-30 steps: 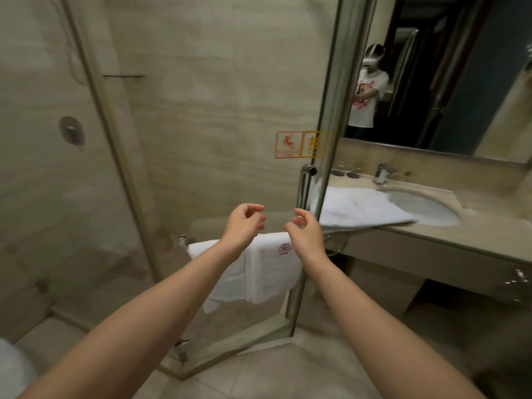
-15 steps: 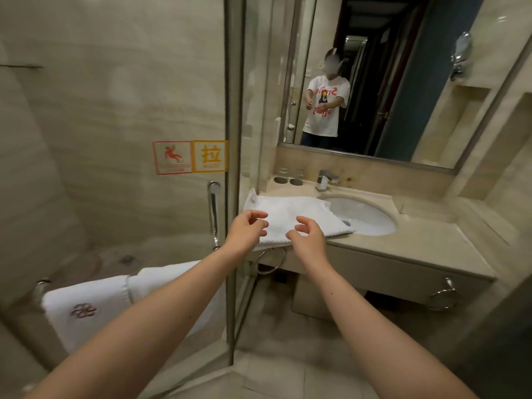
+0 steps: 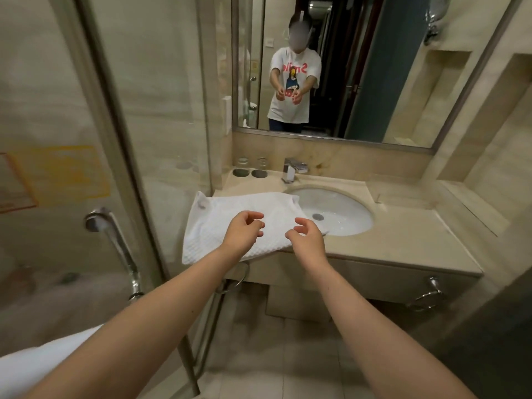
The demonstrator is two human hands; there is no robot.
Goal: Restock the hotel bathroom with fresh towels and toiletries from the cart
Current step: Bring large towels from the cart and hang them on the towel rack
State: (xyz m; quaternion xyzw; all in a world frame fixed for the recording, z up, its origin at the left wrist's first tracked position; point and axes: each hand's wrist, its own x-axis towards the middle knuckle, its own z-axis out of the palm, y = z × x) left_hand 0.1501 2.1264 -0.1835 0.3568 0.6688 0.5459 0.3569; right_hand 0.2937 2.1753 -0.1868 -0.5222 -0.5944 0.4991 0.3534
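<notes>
You are facing the mirror (image 3: 331, 67), with the shower door (image 3: 57, 139) standing at your left. The tabletop (image 3: 403, 240) is carrying a sink (image 3: 339, 208). The towel (image 3: 213, 223) is lying flat on the tabletop's left end, one corner lapping over the sink's rim and the near edge hanging off the front. Your left hand (image 3: 241, 231) and right hand (image 3: 306, 240) are hovering close together over that near edge, fingers loosely curled and holding nothing; whether they are touching the cloth I cannot tell. I am judging that you are going for the towel. If so, you should be pinching the near edge with hands set well apart so it is lifting evenly, and watching that the far corner is not dragging into the sink or catching the glasses (image 3: 250, 165) beside the tap (image 3: 292, 168)
</notes>
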